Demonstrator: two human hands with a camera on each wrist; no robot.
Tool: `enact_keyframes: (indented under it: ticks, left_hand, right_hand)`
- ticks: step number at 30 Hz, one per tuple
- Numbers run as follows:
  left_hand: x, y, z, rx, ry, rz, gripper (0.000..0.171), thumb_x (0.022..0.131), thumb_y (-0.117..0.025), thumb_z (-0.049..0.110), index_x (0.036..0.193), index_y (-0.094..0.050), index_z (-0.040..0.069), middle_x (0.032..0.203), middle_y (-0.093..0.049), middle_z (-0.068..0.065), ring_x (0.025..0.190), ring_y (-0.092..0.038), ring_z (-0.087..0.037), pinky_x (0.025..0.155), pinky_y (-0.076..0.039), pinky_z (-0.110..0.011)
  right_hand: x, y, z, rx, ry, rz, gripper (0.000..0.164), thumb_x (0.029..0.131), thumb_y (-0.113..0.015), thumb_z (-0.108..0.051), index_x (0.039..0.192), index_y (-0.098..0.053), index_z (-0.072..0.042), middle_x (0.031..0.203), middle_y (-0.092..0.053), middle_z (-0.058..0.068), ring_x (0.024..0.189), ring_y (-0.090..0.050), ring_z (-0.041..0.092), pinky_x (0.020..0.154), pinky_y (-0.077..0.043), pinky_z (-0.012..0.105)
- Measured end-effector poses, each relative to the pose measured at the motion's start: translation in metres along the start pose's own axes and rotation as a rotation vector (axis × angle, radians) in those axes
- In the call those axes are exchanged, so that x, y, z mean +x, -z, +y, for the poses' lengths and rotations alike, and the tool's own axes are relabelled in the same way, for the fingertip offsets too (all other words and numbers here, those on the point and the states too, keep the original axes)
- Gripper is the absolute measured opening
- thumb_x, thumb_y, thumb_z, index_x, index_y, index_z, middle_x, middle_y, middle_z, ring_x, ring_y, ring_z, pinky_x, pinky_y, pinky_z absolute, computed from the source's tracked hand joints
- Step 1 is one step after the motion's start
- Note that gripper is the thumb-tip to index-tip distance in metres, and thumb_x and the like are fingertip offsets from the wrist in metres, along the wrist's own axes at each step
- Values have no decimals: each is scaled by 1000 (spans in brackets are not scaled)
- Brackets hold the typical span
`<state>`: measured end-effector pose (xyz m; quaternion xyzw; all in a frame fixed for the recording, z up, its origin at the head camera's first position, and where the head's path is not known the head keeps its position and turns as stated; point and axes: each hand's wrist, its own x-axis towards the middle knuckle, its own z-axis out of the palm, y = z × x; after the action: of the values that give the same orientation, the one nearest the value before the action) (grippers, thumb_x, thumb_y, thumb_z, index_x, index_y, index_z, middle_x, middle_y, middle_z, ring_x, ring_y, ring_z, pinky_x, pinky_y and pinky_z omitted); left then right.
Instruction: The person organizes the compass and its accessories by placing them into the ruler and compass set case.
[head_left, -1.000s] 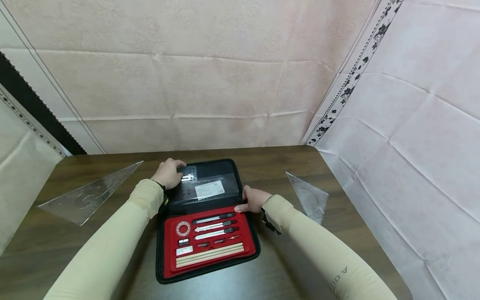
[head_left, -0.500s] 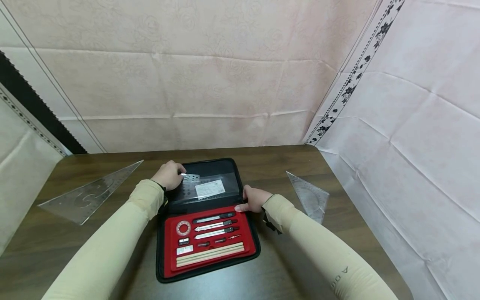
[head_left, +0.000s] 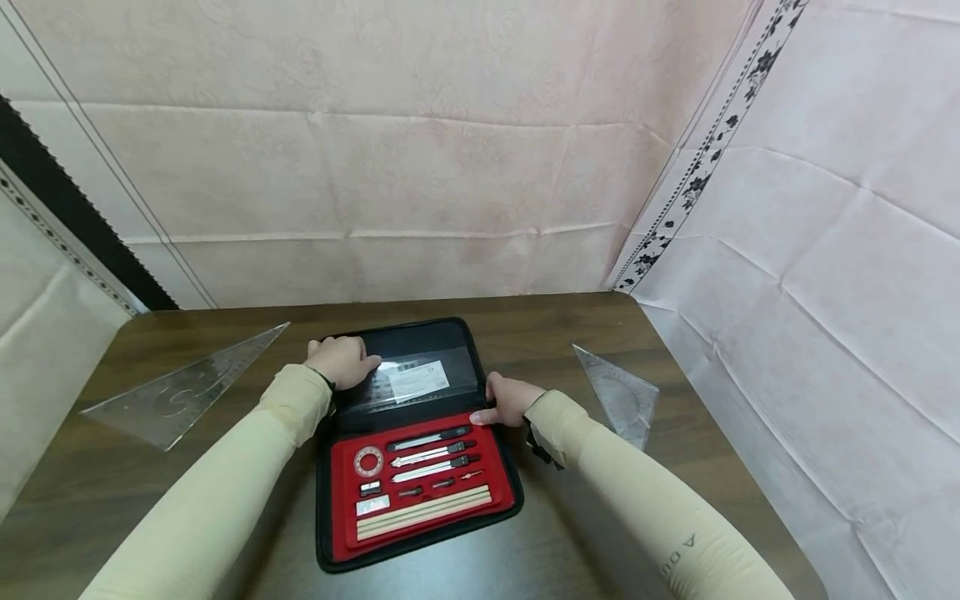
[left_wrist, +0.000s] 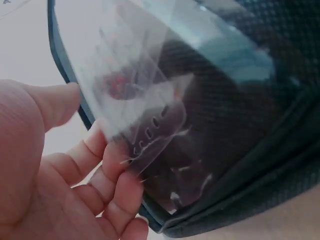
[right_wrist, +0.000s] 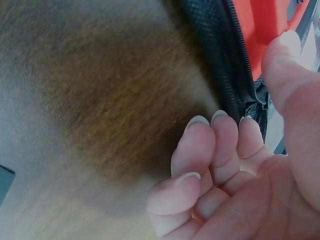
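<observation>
A black zip-up drawing instrument case (head_left: 322,508) lies unfolded on the table. My left hand (head_left: 339,360) is at the left edge of its lid, fingertips touching the clear pocket (head_left: 375,396). A see-through drawing template (left_wrist: 155,120) with cut-out shapes shows in that pocket, in the left wrist view; thumb and fingers stand apart there. At the fold on the right side, my right hand (head_left: 512,398) holds the case, thumb on the red tray (right_wrist: 257,30) and fingertips against the zipped edge. A white label (head_left: 418,381) lies inside the pocket.
The red tray carries compasses (head_left: 435,468), a ring-shaped protractor (head_left: 368,462), an eraser (head_left: 372,505), a sharpener (head_left: 371,488) and pencils (head_left: 423,512). Clear set squares lie left (head_left: 183,392) and right (head_left: 621,393). Cloth-covered walls (head_left: 450,183) border the wooden table (head_left: 525,325).
The template has slid from the pocket's upper left opening down into the pocket. My left hand has turned and its thumb reaches further right. The right hand stays at the fold.
</observation>
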<state>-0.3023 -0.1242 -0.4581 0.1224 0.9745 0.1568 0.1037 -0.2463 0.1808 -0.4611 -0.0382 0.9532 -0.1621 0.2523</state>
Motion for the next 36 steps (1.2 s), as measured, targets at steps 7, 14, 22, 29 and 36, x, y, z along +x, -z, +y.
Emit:
enact_keyframes:
  ticks: [7, 14, 22, 29, 36]
  left_hand:
    - [-6, -1, 2, 145, 63, 46, 56, 95, -50, 53, 91, -73, 2, 100, -60, -24, 100, -47, -43, 86, -26, -58]
    - [-19, 10, 3, 207, 80, 81, 46, 96, -53, 42, 92, -72, 0, 107, -59, -28, 105, -46, -48, 90, -28, -59]
    - [-49, 10, -14, 93, 59, 214, 52, 92, -59, 24, 124, -50, -16, 114, -49, -38, 103, -47, -54, 85, -42, -61]
    - [-76, 3, -31, -171, 113, 121, 66, 95, -57, 28, 131, -33, -22, 120, -48, -41, 106, -53, -51, 86, -45, -58]
    - [-85, 0, -40, -255, 104, 22, 55, 93, -62, 23, 121, -47, -22, 108, -59, -32, 88, -59, -33, 82, -49, -50]
  right_hand:
    - [0, 0, -2, 7, -10, 5, 52, 78, -75, -50, 107, -49, -14, 96, -59, 7, 87, -55, 23, 78, -45, 38]
    - [0, 0, -4, -7, 1, -4, 52, 78, -74, -50, 107, -49, -15, 98, -59, 7, 87, -55, 23, 79, -45, 37]
    - [-2, 2, 1, -1, 15, -6, 53, 79, -73, -51, 107, -49, -14, 95, -58, 6, 86, -54, 23, 76, -45, 36]
    - [-6, 4, 9, -7, 29, 2, 55, 81, -71, -51, 110, -47, -12, 99, -58, 8, 87, -55, 23, 78, -45, 38]
    - [-9, 1, 19, 28, 136, 18, 61, 82, -67, -58, 115, -47, -10, 97, -59, 7, 84, -55, 20, 78, -45, 36]
